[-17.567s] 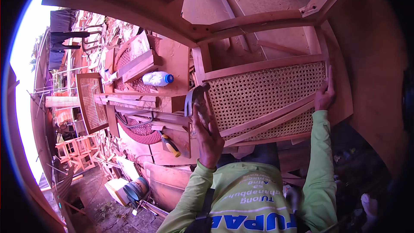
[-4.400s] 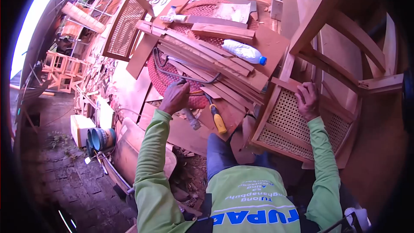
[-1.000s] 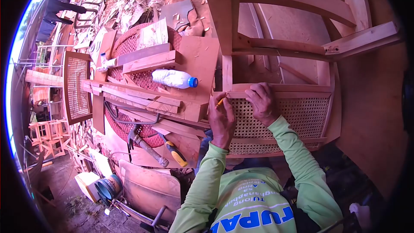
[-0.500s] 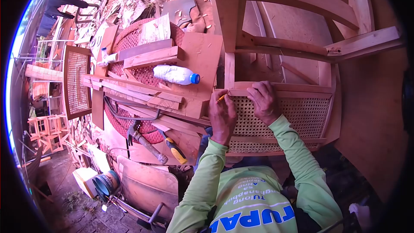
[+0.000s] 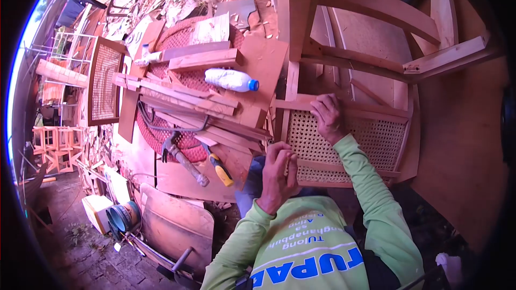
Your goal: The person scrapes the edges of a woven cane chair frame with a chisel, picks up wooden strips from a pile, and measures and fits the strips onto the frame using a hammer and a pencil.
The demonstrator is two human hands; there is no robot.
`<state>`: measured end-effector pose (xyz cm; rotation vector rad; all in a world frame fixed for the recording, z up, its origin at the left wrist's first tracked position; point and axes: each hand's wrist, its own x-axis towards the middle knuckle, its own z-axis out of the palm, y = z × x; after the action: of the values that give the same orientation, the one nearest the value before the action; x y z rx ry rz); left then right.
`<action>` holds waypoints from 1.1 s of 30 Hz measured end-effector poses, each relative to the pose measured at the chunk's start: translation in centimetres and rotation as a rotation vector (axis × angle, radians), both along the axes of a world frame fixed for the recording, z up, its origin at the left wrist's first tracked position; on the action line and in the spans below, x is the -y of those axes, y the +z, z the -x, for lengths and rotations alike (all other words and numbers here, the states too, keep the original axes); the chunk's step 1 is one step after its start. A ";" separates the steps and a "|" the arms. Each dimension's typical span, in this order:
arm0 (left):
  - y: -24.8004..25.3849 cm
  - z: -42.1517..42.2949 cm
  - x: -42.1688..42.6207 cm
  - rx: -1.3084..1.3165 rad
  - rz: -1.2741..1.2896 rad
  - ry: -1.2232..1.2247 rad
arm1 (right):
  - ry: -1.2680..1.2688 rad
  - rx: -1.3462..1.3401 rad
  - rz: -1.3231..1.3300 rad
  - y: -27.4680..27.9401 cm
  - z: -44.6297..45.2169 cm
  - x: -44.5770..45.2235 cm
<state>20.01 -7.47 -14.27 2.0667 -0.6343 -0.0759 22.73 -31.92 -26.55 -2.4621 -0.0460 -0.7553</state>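
My left hand (image 5: 277, 174) is closed in front of my shirt, near the lower left corner of the cane panel (image 5: 312, 142); what its curled fingers hold is hidden. Pinched fingers of my right hand (image 5: 329, 118) grip a thin wooden strip (image 5: 371, 111) along the panel's upper edge. The strip's left end sticks out past the panel's corner. The panel belongs to a wooden chair frame (image 5: 371, 60) lying on its side. Another wooden strip (image 5: 322, 166) crosses the lower part of the cane.
Left of the chair lie a hammer (image 5: 185, 162), a yellow-black tool (image 5: 221, 171), a metal clamp-like rod (image 5: 172, 127), a white bottle (image 5: 231, 80) and wood pieces (image 5: 204, 60) on a red woven surface. A cane-backed panel (image 5: 104, 81) and blue bucket (image 5: 123, 216) are farther left.
My left hand has moved down from the panel's upper left corner, and the yellow pencil it held no longer shows. My right hand stays at the upper edge. The strip's left end now sticks out.
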 end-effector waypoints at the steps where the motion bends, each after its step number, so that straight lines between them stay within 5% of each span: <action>1: 0.3 0.7 -1.4 -0.096 0.008 0.006 | 0.010 -0.007 -0.016 -0.1 -0.6 0.3; 4: 1.4 2.6 -6.0 -0.380 0.056 0.167 | 0.027 -0.074 -0.110 0.2 2.3 -0.2; 8: -0.2 2.5 -13.4 -0.063 0.010 0.427 | -0.028 -0.019 -0.203 1.4 1.9 0.1; 13: 1.5 -0.2 -18.7 -0.352 0.081 0.625 | -0.024 -0.057 -0.174 2.4 3.3 0.9; 16: 0.4 -1.3 -19.4 -0.190 -0.061 0.565 | 0.033 -0.099 -0.210 2.7 4.0 0.9; 22: -1.4 -0.8 -16.2 -0.418 0.061 0.414 | 0.316 -0.244 -0.166 3.5 6.5 -3.2; 33: -4.7 8.7 -13.9 -0.527 -0.172 0.169 | 0.189 -0.438 0.012 2.6 17.2 -3.1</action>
<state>11.28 6.44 -18.99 2.1318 -0.1310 -0.5733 5.50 -28.85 -23.94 -2.5352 -0.1162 -0.1288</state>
